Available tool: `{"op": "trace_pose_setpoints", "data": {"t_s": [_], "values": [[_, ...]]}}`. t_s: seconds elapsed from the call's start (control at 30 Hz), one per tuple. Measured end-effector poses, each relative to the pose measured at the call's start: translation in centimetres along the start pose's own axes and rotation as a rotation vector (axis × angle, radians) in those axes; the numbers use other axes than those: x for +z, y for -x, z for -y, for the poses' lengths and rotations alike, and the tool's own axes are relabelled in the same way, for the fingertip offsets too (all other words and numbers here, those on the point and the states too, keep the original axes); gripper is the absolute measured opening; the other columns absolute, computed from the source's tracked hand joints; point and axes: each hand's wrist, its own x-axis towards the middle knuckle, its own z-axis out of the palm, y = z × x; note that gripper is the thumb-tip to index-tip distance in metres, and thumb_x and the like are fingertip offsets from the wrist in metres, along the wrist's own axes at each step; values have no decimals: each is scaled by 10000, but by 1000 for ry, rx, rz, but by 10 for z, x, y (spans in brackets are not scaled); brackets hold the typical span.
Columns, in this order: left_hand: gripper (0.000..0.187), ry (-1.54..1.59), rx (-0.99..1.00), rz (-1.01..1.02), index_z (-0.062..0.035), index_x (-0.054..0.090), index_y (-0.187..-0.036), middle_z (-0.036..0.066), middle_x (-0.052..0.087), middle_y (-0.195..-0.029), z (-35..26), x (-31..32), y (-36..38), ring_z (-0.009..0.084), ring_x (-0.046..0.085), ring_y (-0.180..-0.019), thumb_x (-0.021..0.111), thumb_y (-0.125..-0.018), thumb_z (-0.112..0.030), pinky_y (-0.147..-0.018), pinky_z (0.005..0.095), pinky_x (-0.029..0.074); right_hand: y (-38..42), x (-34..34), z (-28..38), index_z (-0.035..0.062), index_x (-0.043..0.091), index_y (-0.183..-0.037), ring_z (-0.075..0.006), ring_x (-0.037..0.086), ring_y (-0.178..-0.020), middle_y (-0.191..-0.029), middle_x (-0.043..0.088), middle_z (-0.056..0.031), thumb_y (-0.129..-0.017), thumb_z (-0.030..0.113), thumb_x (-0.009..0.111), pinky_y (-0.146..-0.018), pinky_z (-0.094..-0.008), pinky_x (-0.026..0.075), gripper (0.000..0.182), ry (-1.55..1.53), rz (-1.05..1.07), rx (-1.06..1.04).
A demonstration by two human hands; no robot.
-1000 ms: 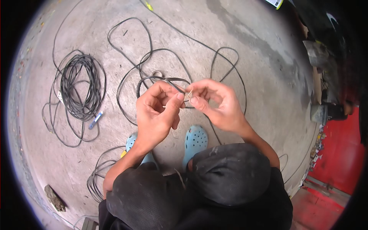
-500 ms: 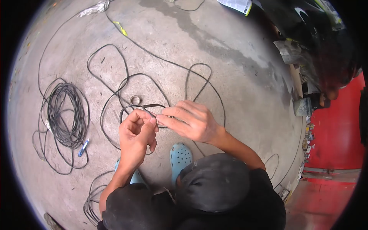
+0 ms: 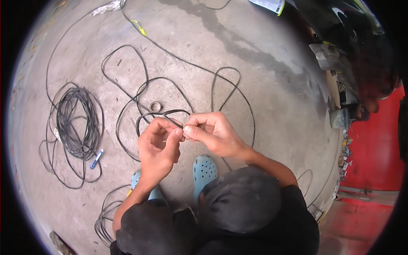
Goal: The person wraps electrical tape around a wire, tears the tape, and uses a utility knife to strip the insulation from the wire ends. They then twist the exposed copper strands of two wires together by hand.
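Note:
A black cable [image 3: 175, 111] bends in a small loop above my two hands, which meet near the middle of the view. My left hand [image 3: 160, 144] pinches the cable between thumb and forefinger. Close against it, my right hand [image 3: 212, 132] grips the same cable, thumb pressed to the fingers. The exact spot between the fingertips is partly hidden. Just beyond the hands, a roll of tape [image 3: 155, 106] lies on the concrete floor [image 3: 187, 89], among loose loops of cable.
A coiled cable [image 3: 78, 123] lies at the left, with a blue cutter [image 3: 96, 159] beside it. More cable [image 3: 102, 225] lies lower left. Blue clogs [image 3: 205, 171] are on my feet. A grey container [image 3: 338, 119] and a red surface [image 3: 374, 148] are at the right.
My right hand has closed in, its thumb now meeting the left fingertips, and its fingers have curled. The cable loop above the hands has changed shape. The whole view has shifted slightly.

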Motion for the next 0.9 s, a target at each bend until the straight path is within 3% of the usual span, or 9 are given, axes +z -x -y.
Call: {"op": "trace_pose_setpoints", "data": {"t_s": [0.1, 0.23, 0.3, 0.4, 0.5, 0.6, 0.7, 0.8, 0.9], "values": [[81, 17, -43, -8, -8, 558, -995, 61, 621, -817, -3, -2, -1, 46, 488, -485, 621, -1006, -58, -387, 200, 366, -5, -5, -3, -21, 693, -992, -66, 560, -739, -842, 658, -10, -987, 148, 681, -635, -252, 463, 169, -242, 64, 134], [96, 71, -86, -32, -14, 562, -999, 49, 613, -797, -6, -8, -3, 47, 480, -466, 613, -1018, -93, -384, 206, 363, -5, -12, 17, 40, 727, -1082, -159, 637, -758, -983, 663, -54, -939, 107, 713, -642, -282, 514, 159, 547, -166, -463], [102, 82, -95, -23, -16, 564, -1000, 44, 613, -794, -2, -9, -5, 47, 477, -460, 610, -1021, -105, -384, 208, 365, -8, -19, 6, 92, 747, -1107, -196, 642, -745, -1004, 647, -46, -794, 42, 739, -606, -295, 520, 316, 836, -194, -693], [110, 80, -106, -15, -18, 568, -1000, 43, 621, -791, -3, -6, -6, 45, 473, -455, 610, -1024, -117, -386, 211, 371, -9, -20, 7, 133, 755, -1102, -179, 638, -721, -962, 649, -16, -659, 7, 731, -594, -298, 521, 462, 1108, -165, -900], [93, 95, -109, -1, -18, 567, -1003, 48, 624, -794, -1, -5, -4, 44, 466, -467, 616, -1015, -96, -386, 214, 377, -7, -20, 4, 102, 749, -1040, -174, 634, -703, -885, 639, -18, -686, 7, 749, -584, -300, 514, 366, 1131, -175, -944], [76, 82, -91, 1, -16, 563, -1007, 48, 613, -789, 0, -4, -2, 38, 450, -490, 615, -1008, -71, -388, 215, 386, -12, -14, -4, 71, 726, -956, -181, 619, -685, -822, 622, -37, -790, 38, 747, -563, -302, 496, 170, 955, -188, -864], [85, 35, -40, -6, -14, 563, -1008, 44, 619, -788, 1, -4, -1, 30, 448, -489, 627, -1005, -69, -392, 210, 366, -6, 1, -5, 52, 699, -904, -146, 595, -676, -803, 614, -37, -887, 74, 743, -575, -282, 473, 52, 523, -186, -478], [94, -10, 47, -8, -15, 563, -1009, 41, 621, -790, 5, -1, -1, 21, 440, -486, 635, -1005, -75, -397, 202, 332, -3, -3, 2, 44, 700, -934, -103, 576, -693, -799, 611, -27, -916, 71, 741, -610, -257, 462, 53, -147, 2, 93], [92, -1, 56, 13, -17, 563, -1013, 40, 620, -791, 6, -2, -2, 15, 426, -484, 630, -1009, -79, -402, 198, 299, 1, -3, 9, 54, 711, -979, -101, 583, -710, -846, 625, -35, -883, 66, 770, -623, -255, 471, 113, -16, -59, 14]]}}
